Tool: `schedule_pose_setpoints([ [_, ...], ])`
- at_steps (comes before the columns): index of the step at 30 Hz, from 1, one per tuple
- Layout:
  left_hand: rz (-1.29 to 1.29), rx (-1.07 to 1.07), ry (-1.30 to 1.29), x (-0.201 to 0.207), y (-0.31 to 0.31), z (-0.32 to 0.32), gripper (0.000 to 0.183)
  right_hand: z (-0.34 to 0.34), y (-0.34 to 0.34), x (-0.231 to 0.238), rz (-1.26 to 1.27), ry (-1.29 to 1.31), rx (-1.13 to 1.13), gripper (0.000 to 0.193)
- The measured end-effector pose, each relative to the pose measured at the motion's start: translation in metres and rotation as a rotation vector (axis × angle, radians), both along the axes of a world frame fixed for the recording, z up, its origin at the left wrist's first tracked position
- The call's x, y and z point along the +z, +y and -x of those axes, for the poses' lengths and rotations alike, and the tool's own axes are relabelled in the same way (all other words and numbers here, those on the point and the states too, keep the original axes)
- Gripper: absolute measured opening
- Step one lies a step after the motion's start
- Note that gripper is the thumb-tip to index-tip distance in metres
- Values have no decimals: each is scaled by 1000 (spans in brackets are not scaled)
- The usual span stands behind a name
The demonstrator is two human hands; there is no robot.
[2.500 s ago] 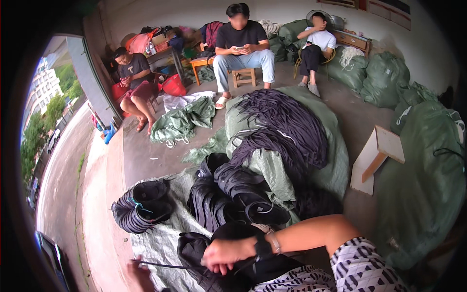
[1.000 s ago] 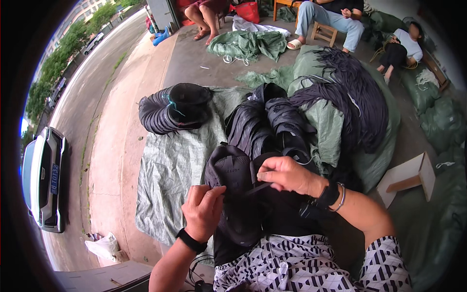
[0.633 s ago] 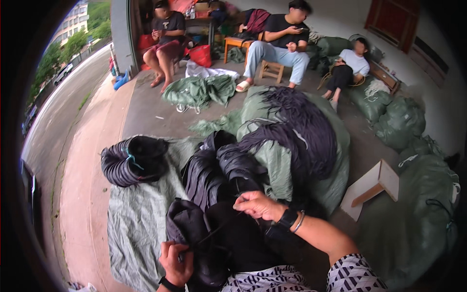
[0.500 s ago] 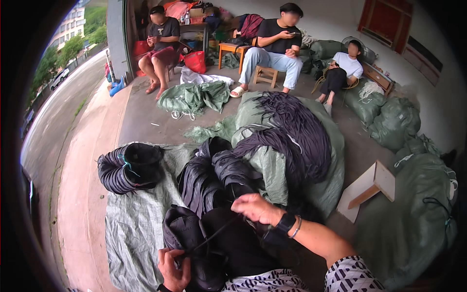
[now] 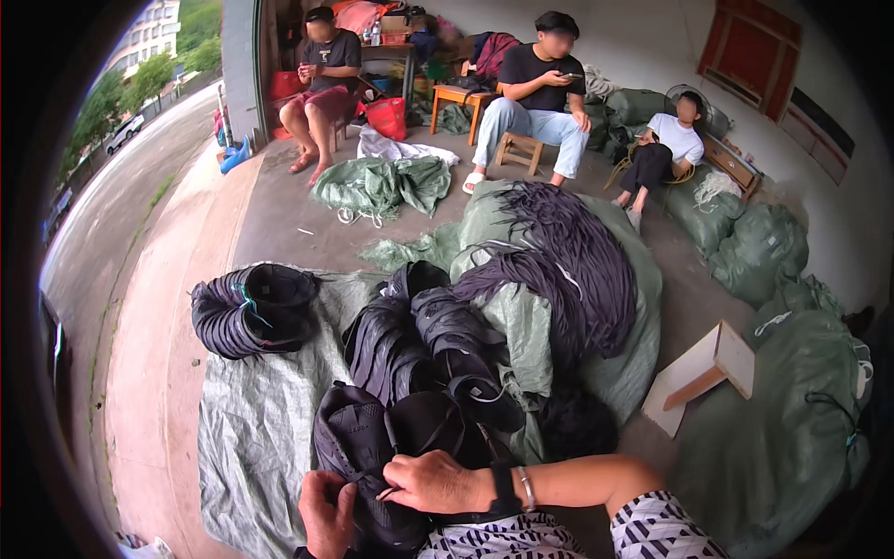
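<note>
A black shoe upper (image 5: 350, 430) lies in my lap, its toe pointing away from me. My left hand (image 5: 326, 514) is closed at its left edge, with thumb and fingers pinching near the lacing area. Over the opening, my right hand (image 5: 436, 483) is bent inward, its fingertips pinching a dark shoelace close to the left thumb. Most of that lace is hidden by the fingers. Just ahead are nested stacks of black shoe uppers (image 5: 386, 347). Beyond them to the right, a large bundle of dark laces (image 5: 596, 279) is heaped on a green woven sack (image 5: 643, 252).
A tied stack of uppers (image 5: 244, 315) rests on a pale woven sheet (image 5: 270, 438) at left. At right are a small wooden stool (image 5: 703, 373) on its side and bulging green sacks (image 5: 773, 438). Three people sit at the back; a road (image 5: 121, 252) runs along the left.
My right hand has come down and left, from holding the lace stretched out to beside my left hand at the upper. The view has shifted slightly.
</note>
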State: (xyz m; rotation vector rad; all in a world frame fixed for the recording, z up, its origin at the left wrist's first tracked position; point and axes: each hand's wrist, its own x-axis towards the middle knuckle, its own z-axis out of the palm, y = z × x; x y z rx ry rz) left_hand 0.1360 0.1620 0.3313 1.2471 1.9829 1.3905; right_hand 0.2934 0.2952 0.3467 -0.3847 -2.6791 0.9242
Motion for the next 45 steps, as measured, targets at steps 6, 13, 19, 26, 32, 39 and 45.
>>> schedule_pose_setpoints([
  [6,120,47,41,-4,-1,10,15,14,-3,0,188,14,-11,20],
  [13,-221,-23,361,-8,-4,28,15,4,27,23,1093,-348,-99,17],
  [19,42,-198,-859,3,-2,43,13,2,32,25,973,-384,2,20],
  [26,-80,-195,-434,0,9,50,7,2,19,27,52,-259,5,14],
  [32,-173,-52,-254,7,6,77,8,-4,24,28,50,-42,25,8],
  [39,-254,117,-82,12,-16,147,12,11,40,25,604,-343,146,14],
  [45,-300,325,49,22,-37,182,14,12,31,12,803,-51,-249,18],
])
